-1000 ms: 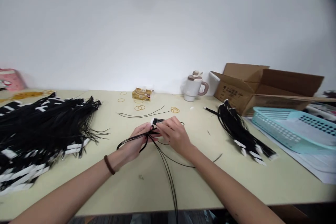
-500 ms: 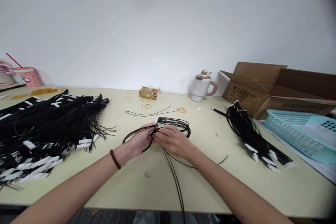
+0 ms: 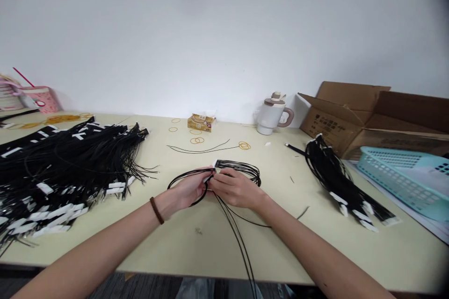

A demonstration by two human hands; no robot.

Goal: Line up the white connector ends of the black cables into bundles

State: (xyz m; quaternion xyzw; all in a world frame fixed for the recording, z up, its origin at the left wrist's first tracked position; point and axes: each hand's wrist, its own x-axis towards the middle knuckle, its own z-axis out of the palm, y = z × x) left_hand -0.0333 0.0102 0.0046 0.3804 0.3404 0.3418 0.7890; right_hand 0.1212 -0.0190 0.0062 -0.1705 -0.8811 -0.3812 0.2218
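Observation:
A looped bundle of thin black wires [image 3: 242,167] with a white connector [image 3: 215,163] at one end is between my two hands at mid-table. My left hand [image 3: 191,190] is closed round the wires near the connector, and part of the loop curves out past its wrist side. My right hand [image 3: 235,188] pinches the wires beside it, fingertips close to the left ones. The exact spot being gripped is hidden by the fingers. A few loose wires [image 3: 240,238] trail from under my right hand over the table's front edge.
Black cables with white connectors [image 3: 70,163] are heaped at left; a smaller bundle [image 3: 328,173] lies at right. Rubber bands [image 3: 244,145], a tissue pack [image 3: 201,122] and a tumbler [image 3: 270,114] stand farther back. A cardboard box [image 3: 333,124] and teal basket [image 3: 396,180] sit at right.
My hands stay together on the wires with almost the same grip. The whole view has shifted slightly, so things appear a little farther right.

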